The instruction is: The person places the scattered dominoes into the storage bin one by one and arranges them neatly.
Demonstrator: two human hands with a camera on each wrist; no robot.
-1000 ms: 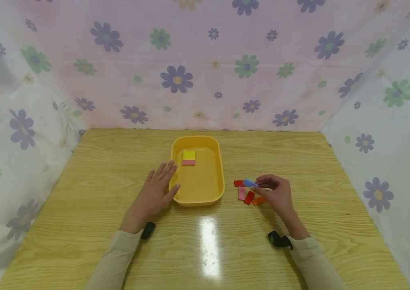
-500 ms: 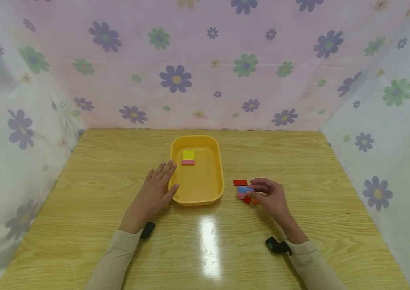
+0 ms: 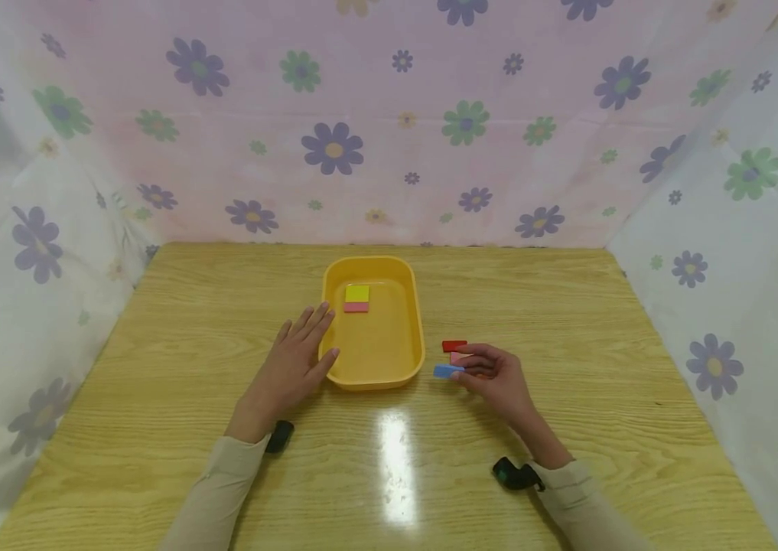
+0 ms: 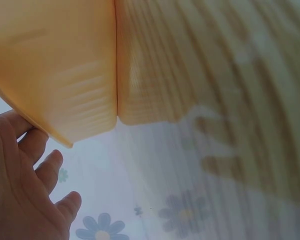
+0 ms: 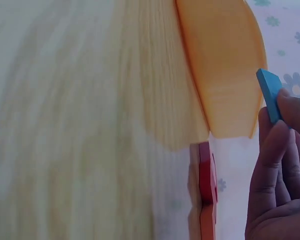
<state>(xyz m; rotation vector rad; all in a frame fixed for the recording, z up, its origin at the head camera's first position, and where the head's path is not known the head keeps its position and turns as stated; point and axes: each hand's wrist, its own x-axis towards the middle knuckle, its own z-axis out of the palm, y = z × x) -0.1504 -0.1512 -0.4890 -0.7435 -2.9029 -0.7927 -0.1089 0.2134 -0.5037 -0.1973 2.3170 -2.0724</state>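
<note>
Between thumb and fingertips, my right hand point(image 3: 499, 383) pinches a small flat blue block point(image 3: 445, 371), just right of the yellow tray. The right wrist view shows that blue block point(image 5: 270, 95) held up off the table. Under and beside this hand lie a red block point(image 3: 454, 346) and a pink block point(image 3: 458, 357), the pink one partly covered. A red block point(image 5: 205, 172) and an orange block point(image 5: 207, 220) show low in the right wrist view. My left hand point(image 3: 285, 371) rests with spread fingers at the left rim of the tray point(image 3: 420, 329).
Inside the tray, a yellow block point(image 3: 357, 293) and a pink block point(image 3: 356, 307) lie edge to edge near the upper left. The wooden table point(image 3: 540, 298) ends at a flowered cloth point(image 3: 375, 184) behind and at both sides.
My right hand has moved left and slightly toward the near edge, carrying the blue block over the loose blocks closer to the tray. The left hand stays at the rim.
</note>
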